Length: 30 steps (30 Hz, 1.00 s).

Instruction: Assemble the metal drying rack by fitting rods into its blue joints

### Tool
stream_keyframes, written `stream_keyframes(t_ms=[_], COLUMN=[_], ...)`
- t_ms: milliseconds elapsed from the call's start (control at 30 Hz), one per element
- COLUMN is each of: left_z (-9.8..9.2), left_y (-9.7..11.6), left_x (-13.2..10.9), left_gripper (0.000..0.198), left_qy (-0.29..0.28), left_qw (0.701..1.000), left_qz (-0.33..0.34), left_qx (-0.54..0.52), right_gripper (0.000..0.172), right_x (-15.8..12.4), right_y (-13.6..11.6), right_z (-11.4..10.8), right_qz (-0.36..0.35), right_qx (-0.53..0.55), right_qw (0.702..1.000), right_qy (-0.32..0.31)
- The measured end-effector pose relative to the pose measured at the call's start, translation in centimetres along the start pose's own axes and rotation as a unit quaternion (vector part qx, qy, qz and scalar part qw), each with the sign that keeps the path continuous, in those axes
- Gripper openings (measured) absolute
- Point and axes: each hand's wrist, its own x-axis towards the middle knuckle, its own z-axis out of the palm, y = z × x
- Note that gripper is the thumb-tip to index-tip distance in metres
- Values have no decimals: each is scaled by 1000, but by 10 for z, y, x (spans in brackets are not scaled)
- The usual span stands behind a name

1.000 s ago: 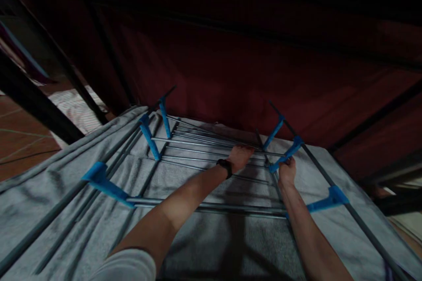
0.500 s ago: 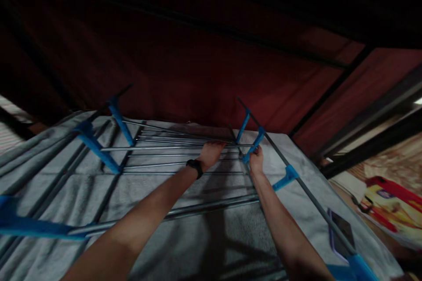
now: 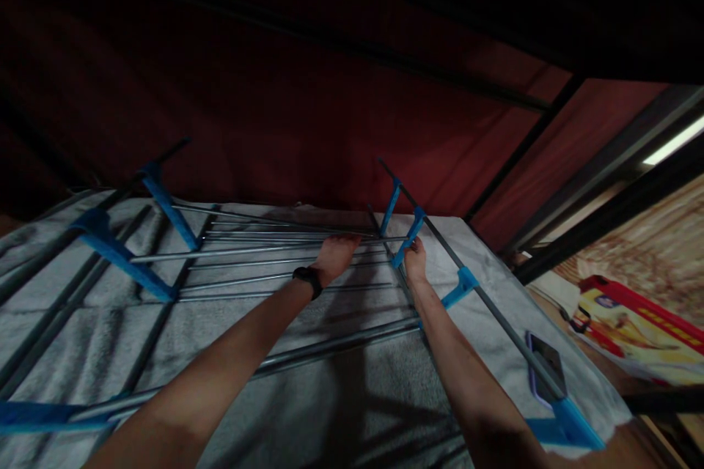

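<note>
A rack of grey metal tubes and blue plastic brackets lies in front of me. My left hand (image 3: 336,255), with a black watch (image 3: 309,280) on its wrist, is closed round a thin metal rod (image 3: 264,249) near its right end; the fingertips are partly hidden. My right hand (image 3: 415,261) grips a blue bracket (image 3: 408,238) at that rod's right end, fingers curled behind it. The rod's other end meets a blue bracket (image 3: 124,255) on the left side. Several more rods run crosswise behind and below my hands.
Under the rack is a grey blanket (image 3: 385,396). A phone (image 3: 545,366) lies on it at the right, beneath a side tube (image 3: 495,315). A red and yellow package (image 3: 638,330) lies beyond the blanket's right edge. Dark red fabric (image 3: 308,139) hangs at the back.
My view has turned slightly to the right, so the rack, phone and package appear further left. Both hands keep their places on the rod and the bracket.
</note>
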Motion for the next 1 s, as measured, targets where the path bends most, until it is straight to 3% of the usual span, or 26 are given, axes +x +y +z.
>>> stream_keyframes(t_ms=[367, 733, 1000], left_z=[-1, -4, -3], left_y=[-2, -7, -9], left_x=[1, 1, 3], left_gripper=[39, 40, 41], left_qy=[6, -4, -11], left_qw=[1000, 1000, 999], left_qz=[4, 20, 32], left_qx=[-12, -15, -15], right_gripper=[39, 51, 47], right_x=[1, -3, -10], right_y=[0, -16, -31], right_z=[-3, -2, 0], right_qz=[16, 33, 39], right_qx=[-61, -172, -244], right_qw=[998, 984, 969], right_qy=[-14, -19, -15])
